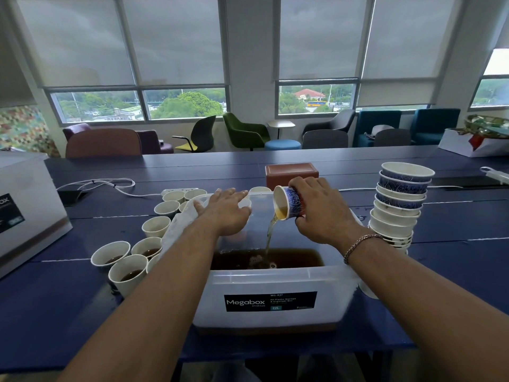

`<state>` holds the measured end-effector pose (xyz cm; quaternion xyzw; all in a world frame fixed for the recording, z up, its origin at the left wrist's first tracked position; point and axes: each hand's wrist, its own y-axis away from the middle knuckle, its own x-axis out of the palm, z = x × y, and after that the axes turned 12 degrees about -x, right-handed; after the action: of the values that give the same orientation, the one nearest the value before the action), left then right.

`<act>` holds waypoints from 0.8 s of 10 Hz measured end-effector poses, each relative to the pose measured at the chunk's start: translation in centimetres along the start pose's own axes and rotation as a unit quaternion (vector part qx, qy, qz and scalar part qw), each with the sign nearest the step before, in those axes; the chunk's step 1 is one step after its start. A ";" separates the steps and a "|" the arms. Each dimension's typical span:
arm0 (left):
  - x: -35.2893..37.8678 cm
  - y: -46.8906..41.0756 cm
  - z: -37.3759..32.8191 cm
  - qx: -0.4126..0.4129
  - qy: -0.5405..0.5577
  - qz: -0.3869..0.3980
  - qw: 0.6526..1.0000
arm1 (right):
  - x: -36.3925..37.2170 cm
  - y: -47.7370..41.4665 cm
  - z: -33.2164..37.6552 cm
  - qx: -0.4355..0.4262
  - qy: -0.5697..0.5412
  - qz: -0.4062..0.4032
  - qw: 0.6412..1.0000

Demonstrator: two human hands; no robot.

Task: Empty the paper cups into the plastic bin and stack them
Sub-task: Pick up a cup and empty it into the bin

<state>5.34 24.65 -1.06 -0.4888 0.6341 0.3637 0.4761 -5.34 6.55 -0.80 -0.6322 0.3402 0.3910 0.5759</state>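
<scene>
A clear plastic bin [271, 282] with a Megabox label stands on the dark blue table in front of me, brown liquid pooled inside. My right hand [321, 209] grips a blue-patterned paper cup [289, 202] tipped on its side over the bin, and a thin stream of brown liquid runs from it into the pool. My left hand [224, 208] reaches over the bin's far left corner, fingers on a small white cup [245, 203]; whether it grips the cup is unclear. Several paper cups holding dark liquid [129, 271] stand left of the bin. A leaning stack of empty cups [399, 205] rises on the right.
A white box [24, 210] sits at the table's left edge. A brown box [292, 172] stands behind the bin, with a white power strip and cable [176, 191] to its left. White crumpled paper or plastic [179, 227] lies against the bin's left side. Chairs line the windows beyond.
</scene>
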 end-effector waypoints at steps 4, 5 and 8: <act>-0.1 0.2 0.1 0.001 0.000 0.004 1.000 | -0.3 -0.1 0.2 -0.019 0.030 -0.074 0.997; -0.1 0.1 0.1 0.001 0.002 0.003 1.000 | -0.3 -0.3 0.3 -0.040 0.042 -0.112 0.992; -0.1 0.1 0.1 -0.001 0.006 0.010 1.000 | 0.0 -0.3 0.5 -0.053 0.068 -0.067 0.994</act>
<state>5.27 24.80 -1.01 -0.4849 0.6414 0.3665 0.4682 -5.15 7.04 -0.65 -0.7082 0.3145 0.3254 0.5419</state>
